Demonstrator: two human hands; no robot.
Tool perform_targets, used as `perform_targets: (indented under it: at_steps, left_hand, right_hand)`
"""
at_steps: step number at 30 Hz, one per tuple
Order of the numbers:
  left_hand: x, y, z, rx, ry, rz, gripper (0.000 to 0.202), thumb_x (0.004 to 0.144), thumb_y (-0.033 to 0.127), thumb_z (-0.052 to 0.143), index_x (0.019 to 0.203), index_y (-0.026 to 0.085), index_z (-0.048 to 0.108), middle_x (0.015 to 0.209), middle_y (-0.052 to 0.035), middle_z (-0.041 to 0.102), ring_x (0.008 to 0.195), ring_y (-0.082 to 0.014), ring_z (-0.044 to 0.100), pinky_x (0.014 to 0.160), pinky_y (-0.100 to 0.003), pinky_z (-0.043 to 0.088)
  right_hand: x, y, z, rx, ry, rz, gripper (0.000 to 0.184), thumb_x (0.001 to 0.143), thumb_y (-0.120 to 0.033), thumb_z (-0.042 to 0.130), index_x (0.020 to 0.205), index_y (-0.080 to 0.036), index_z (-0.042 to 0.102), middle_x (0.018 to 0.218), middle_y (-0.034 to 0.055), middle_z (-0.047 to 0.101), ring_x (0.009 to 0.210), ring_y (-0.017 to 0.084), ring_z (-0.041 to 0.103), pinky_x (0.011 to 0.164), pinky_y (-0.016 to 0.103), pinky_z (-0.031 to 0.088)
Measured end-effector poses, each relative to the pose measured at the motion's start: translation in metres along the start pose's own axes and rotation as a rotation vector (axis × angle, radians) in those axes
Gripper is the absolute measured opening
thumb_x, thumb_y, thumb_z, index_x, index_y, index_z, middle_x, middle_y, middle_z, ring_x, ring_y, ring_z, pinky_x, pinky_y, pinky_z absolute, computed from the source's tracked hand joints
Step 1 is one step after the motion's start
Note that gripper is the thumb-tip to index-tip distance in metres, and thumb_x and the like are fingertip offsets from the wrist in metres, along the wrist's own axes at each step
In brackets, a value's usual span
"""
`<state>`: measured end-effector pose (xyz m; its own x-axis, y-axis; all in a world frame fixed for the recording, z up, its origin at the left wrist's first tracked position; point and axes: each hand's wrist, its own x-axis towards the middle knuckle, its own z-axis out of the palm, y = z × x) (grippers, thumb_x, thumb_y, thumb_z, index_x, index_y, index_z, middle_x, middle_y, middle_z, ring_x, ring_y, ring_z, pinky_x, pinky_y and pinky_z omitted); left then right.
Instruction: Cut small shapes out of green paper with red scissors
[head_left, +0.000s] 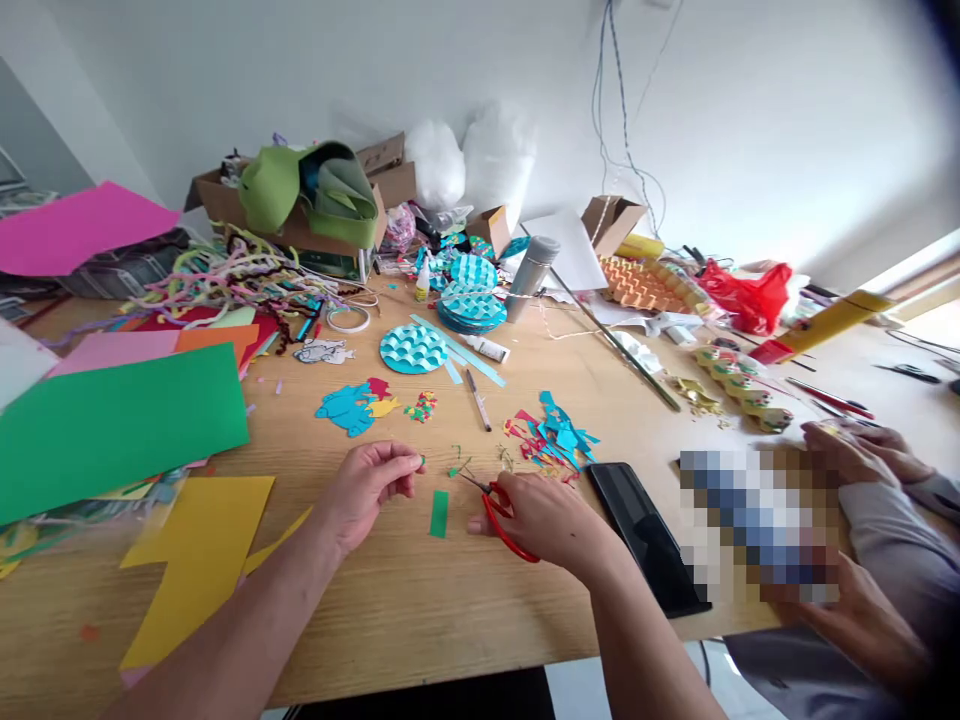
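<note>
My left hand (373, 488) is closed in a pinch, with a tiny piece of green paper (422, 461) at the tips of thumb and forefinger. Red-handled scissors (514, 543) are gripped in my right hand (551, 518), their blades pointing left towards it. Between the hands lies a small green paper strip (439, 514), with thin green scraps (455, 465) just above. Beyond are blue paper fish cutouts (349, 408), a little heap of coloured paper bits (422, 406) and a pile of blue and red offcuts (559, 432).
A black phone (637, 535) lies right of my right arm. Further right, another person's hands (862, 455) are at the table. Yellow card (199, 560) and green card (127, 425) cover the left. Behind stand a blue scalloped disc (413, 348), a pen (478, 400) and a grey bottle (533, 280).
</note>
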<state>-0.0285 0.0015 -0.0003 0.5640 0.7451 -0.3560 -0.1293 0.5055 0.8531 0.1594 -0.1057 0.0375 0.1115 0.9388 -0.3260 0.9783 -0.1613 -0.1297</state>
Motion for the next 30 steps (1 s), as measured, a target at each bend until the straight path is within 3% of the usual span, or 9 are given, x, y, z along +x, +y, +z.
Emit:
perform_targets:
  at_steps: [4,8,12,15,18,23,30]
  left_hand:
    - [0.0,-0.002,-0.001,0.0,-0.002,-0.008,0.02,0.06,0.026,0.078,0.069,0.012,0.067,0.068,-0.0037,0.067,0.053,-0.0075,0.053,0.054,-0.02,0.042]
    - [0.0,-0.003,-0.001,-0.007,-0.008,-0.017,0.021,0.058,0.026,0.079,0.069,0.012,0.067,0.072,-0.0044,0.068,0.054,-0.0077,0.053,0.054,-0.02,0.043]
    - [-0.002,-0.005,0.001,-0.009,-0.029,-0.02,0.02,0.058,0.025,0.08,0.07,0.013,0.068,0.072,-0.0044,0.069,0.056,-0.0086,0.055,0.057,-0.021,0.044]
    - [-0.004,-0.007,0.004,-0.021,-0.061,-0.013,0.02,0.059,0.025,0.08,0.071,0.014,0.069,0.066,-0.0019,0.066,0.058,-0.0092,0.056,0.059,-0.021,0.045]
    - [-0.005,-0.007,0.006,-0.037,-0.085,0.0,0.019,0.058,0.025,0.08,0.069,0.013,0.07,0.063,-0.0005,0.063,0.06,-0.01,0.056,0.061,-0.022,0.047]
    - [-0.006,-0.006,0.007,-0.05,-0.111,0.013,0.02,0.058,0.025,0.08,0.068,0.013,0.07,0.078,-0.0045,0.068,0.068,-0.0143,0.061,0.064,-0.026,0.049]
    - [-0.001,-0.013,0.003,-0.026,-0.152,0.016,0.021,0.06,0.028,0.08,0.072,0.013,0.071,0.075,-0.0045,0.068,0.068,-0.0141,0.059,0.064,-0.026,0.046]
  right_hand:
    - [-0.012,-0.001,0.003,0.041,0.067,0.036,0.054,0.082,-0.065,0.048,0.085,-0.014,0.064,0.086,0.0162,0.071,0.081,0.03,0.068,0.066,0.032,0.044]
    - [-0.015,-0.008,0.003,0.17,0.23,0.137,0.037,0.086,-0.052,0.052,0.077,-0.017,0.058,0.077,0.0114,0.069,0.072,0.025,0.065,0.06,0.029,0.04]
    - [-0.013,-0.027,0.01,0.568,0.421,0.193,0.017,0.082,-0.03,0.063,0.074,-0.019,0.052,0.069,0.0031,0.065,0.062,0.017,0.06,0.054,0.024,0.037]
    - [-0.006,-0.048,0.022,0.978,0.417,0.105,0.011,0.078,-0.022,0.064,0.08,-0.019,0.054,0.075,0.0013,0.066,0.065,0.015,0.06,0.057,0.022,0.042]
    - [0.002,-0.065,0.033,1.148,0.425,0.121,0.013,0.074,-0.02,0.064,0.079,-0.019,0.053,0.074,0.001,0.064,0.063,0.014,0.057,0.054,0.022,0.042]
    - [0.007,-0.079,0.037,1.236,0.498,0.132,0.013,0.071,-0.012,0.061,0.076,-0.019,0.051,0.069,-0.001,0.059,0.061,0.013,0.054,0.055,0.022,0.042]
    - [0.01,-0.081,0.039,1.333,0.624,0.115,0.01,0.071,-0.016,0.061,0.075,-0.018,0.052,0.067,-0.0022,0.055,0.06,0.012,0.052,0.055,0.023,0.042]
